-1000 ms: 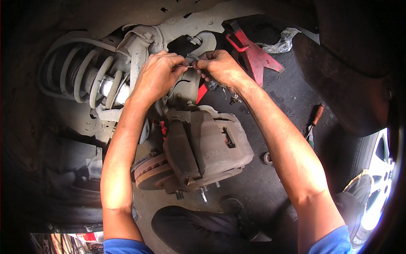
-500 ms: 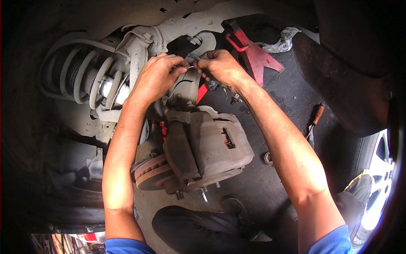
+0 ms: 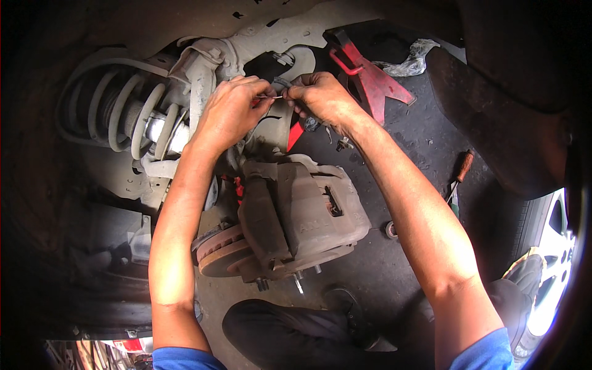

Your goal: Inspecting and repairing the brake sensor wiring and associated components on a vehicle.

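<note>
My left hand [image 3: 237,108] is closed in a pinch on a small, thin pale piece, too small to name, just above the knuckle area of the suspension. My right hand [image 3: 317,98] faces it with fingers curled round the other end of that piece, beside a grey fitting [image 3: 282,83]. Below both hands sit a dusty brake caliper [image 3: 320,222] and a rusty brake disc [image 3: 219,253]. The coil spring [image 3: 148,123] and strut lie left of my left hand, under a pale suspension arm [image 3: 271,34].
A red jack stand [image 3: 385,92] and crumpled plastic [image 3: 413,58] lie behind on the dark floor [image 3: 431,129]. A wooden-handled tool [image 3: 465,165] and a small ring [image 3: 390,230] are at right. An alloy wheel [image 3: 549,277] stands at the right edge; my bent leg [image 3: 277,327] is below.
Both hands stay in nearly the same place, fingertips together on the small piece; my left fingers have shifted only slightly.
</note>
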`<state>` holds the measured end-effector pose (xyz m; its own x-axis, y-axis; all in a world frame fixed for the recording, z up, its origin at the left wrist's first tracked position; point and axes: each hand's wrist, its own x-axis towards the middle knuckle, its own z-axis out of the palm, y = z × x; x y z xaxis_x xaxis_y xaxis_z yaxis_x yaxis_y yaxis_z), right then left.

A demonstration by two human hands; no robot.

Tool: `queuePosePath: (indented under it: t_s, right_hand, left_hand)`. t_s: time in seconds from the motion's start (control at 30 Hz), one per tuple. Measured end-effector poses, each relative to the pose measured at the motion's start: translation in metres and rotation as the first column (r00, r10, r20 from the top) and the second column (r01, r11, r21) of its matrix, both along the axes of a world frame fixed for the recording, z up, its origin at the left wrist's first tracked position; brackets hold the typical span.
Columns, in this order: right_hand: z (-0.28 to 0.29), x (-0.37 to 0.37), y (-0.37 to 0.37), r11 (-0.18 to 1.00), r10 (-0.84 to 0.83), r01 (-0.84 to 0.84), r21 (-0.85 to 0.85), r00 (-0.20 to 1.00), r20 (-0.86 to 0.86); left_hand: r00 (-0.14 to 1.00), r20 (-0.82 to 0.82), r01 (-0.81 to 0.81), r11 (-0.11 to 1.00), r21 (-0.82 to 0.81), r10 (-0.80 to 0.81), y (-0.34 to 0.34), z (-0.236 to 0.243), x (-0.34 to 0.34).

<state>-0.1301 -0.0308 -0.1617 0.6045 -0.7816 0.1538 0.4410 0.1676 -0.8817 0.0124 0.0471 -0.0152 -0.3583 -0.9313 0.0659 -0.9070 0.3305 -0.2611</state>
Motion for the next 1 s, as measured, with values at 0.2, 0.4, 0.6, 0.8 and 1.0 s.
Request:
queuePosePath:
  t_s: [0.2,0.4,0.6,0.8,1.0]
  right_hand:
    - [-0.002,0.003,0.001,0.999,-0.011,0.009,0.037,0.998,0.057]
    - [-0.008,0.003,-0.005,0.997,0.070,-0.071,0.025,0.995,0.066]
    - [-0.004,0.000,-0.001,0.992,0.083,-0.094,0.087,0.988,0.127]
    - [-0.005,0.003,-0.005,0.994,0.050,-0.060,0.090,0.993,0.108]
    - [-0.019,0.007,-0.015,0.991,0.003,-0.002,-0.130,1.000,0.006]
  left_hand:
    - [0.994,-0.071,-0.081,0.996,0.048,0.084,0.001,-0.001,-0.002]
    - [0.943,-0.226,-0.202,0.960,0.194,0.244,-0.001,-0.002,-0.005]
    - [0.906,-0.307,-0.219,0.943,0.251,0.292,-0.001,-0.003,0.003]
    - [0.870,-0.353,-0.213,0.908,0.362,0.345,-0.002,-0.001,0.014]
    - [0.747,-0.476,-0.188,0.834,0.518,0.464,-0.012,-0.003,0.023]
